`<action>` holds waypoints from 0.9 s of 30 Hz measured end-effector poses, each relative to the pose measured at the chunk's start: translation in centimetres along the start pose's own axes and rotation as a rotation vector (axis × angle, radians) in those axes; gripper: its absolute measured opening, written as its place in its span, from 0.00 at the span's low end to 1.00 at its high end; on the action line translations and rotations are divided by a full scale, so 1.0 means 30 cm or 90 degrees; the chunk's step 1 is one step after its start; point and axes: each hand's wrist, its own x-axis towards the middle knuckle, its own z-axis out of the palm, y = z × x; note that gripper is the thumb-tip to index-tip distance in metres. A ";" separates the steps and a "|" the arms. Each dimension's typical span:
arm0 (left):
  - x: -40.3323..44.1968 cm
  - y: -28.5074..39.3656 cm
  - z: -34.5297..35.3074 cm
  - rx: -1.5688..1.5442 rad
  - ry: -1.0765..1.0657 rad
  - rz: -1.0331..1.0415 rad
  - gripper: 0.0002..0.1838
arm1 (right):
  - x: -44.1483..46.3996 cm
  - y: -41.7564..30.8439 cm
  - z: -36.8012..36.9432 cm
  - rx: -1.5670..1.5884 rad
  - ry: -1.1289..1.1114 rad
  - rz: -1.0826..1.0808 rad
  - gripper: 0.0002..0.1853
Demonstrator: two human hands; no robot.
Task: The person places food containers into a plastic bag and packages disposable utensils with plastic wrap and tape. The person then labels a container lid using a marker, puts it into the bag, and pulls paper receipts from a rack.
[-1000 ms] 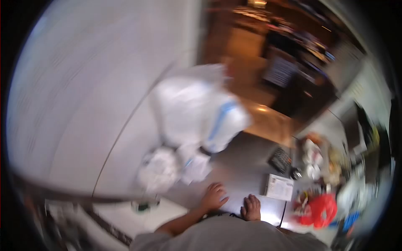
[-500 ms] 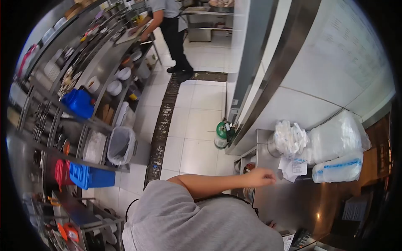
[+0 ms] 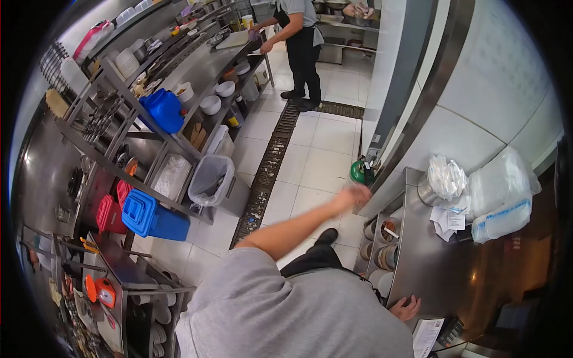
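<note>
My left arm stretches forward across my body, and my left hand [image 3: 354, 196] hangs in the air over the floor, near the green gas cylinder [image 3: 362, 172]. That hand is smeared by motion, so its fingers cannot be made out. On the near edge of the steel counter [image 3: 441, 274] rests my right hand [image 3: 406, 308], fingers apart and nothing in it. Just beside it lie a printed sheet [image 3: 428, 336] and a dark keypad device [image 3: 450, 330]. Farther along the counter are white papers [image 3: 444, 221], wrapped plastic packs [image 3: 502, 219] and a metal container [image 3: 427, 192] stuffed with plastic bags.
Shelves under the counter hold several containers [image 3: 388, 256]. To the left stand a lined bin [image 3: 209, 182], a blue lidded bin [image 3: 156, 218] and steel racks. A floor drain grate [image 3: 262, 179] runs ahead. A co-worker [image 3: 301, 48] stands at the far worktable.
My left hand has swung from over the counter to over the floor. My right hand has come into fuller view on the counter edge. The whole view has shifted left.
</note>
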 end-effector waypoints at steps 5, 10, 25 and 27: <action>0.027 0.007 -0.787 -0.259 0.471 -0.074 0.19 | 0.001 -0.011 0.001 0.012 0.006 0.004 0.15; -0.129 -0.008 -1.351 -0.339 0.824 -0.106 0.24 | 0.013 -0.019 0.013 -0.057 -0.019 0.001 0.14; -0.140 0.037 -3.065 0.233 1.039 -0.180 0.45 | -0.348 -0.773 0.240 -0.308 -0.482 -0.022 0.13; -0.143 0.047 -3.198 0.333 1.011 -0.121 0.46 | -0.380 -0.865 0.219 -0.357 -0.637 -0.063 0.12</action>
